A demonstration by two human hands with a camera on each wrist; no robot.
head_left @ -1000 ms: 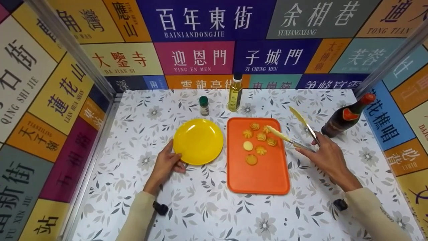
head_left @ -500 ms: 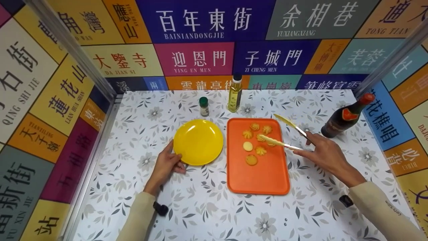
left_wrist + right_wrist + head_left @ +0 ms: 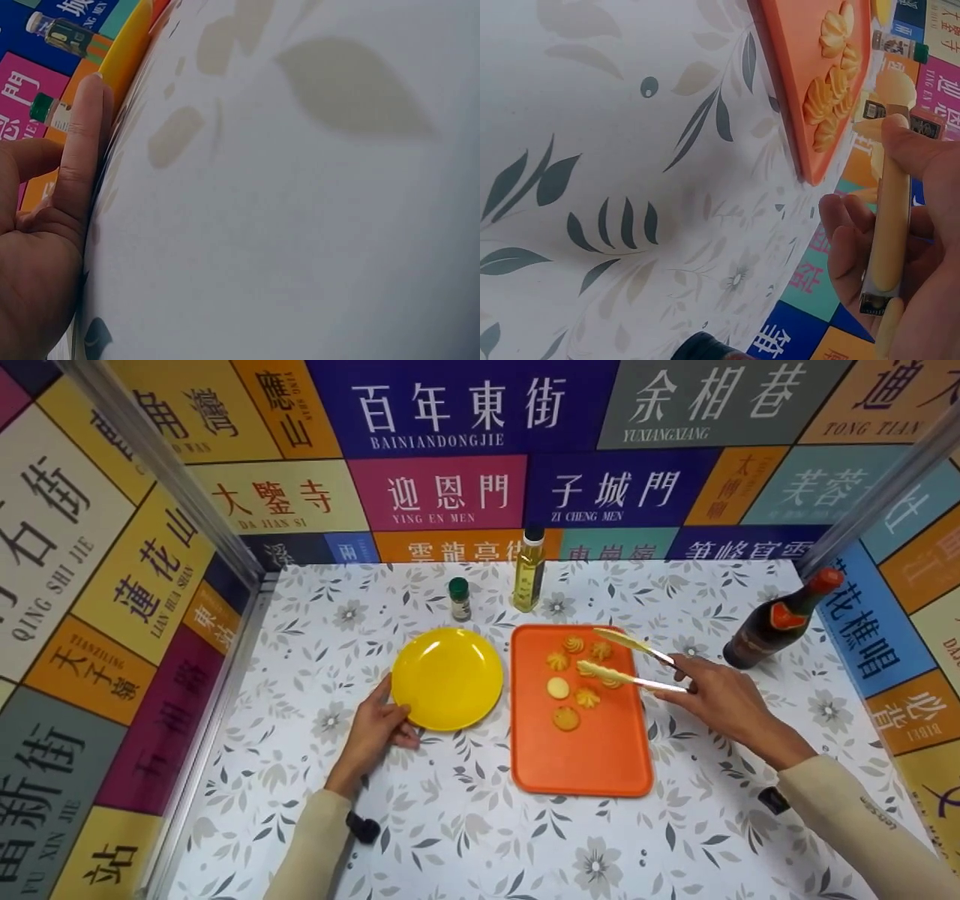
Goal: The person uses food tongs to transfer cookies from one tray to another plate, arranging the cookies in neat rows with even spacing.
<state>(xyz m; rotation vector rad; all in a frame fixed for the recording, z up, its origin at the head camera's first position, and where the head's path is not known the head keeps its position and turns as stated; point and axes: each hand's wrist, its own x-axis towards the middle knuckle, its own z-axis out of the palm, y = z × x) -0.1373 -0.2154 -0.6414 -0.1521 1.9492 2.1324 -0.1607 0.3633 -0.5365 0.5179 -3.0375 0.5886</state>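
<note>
My left hand (image 3: pixel 379 721) holds the near left rim of a glossy yellow plate (image 3: pixel 448 679), its thumb over the edge. In the left wrist view, a straight finger (image 3: pixel 81 142) reaches to the plate's side (image 3: pixel 126 56). My right hand (image 3: pixel 716 697) grips a pair of tongs (image 3: pixel 651 684) with pale yellow ends, the arms spread apart. Those ends hover over an orange tray (image 3: pixel 581 765) bearing several piped cookies (image 3: pixel 587 697) and a smooth pale round piece (image 3: pixel 557 688). The lower tong arm hides part of the cookies. In the right wrist view, the tongs' handle (image 3: pixel 891 217) lies within the hand.
A green-capped small jar (image 3: pixel 460 600) stands behind the plate, and an oil bottle (image 3: pixel 529 574) behind the tray. To the right is a dark red-topped bottle (image 3: pixel 780 622), beyond my right hand. Printed walls enclose the floral tabletop (image 3: pixel 480 825).
The tongs have moved left from beside the tray to over the cookies, and their arms have come closer together. My left hand and the plate stay where they were.
</note>
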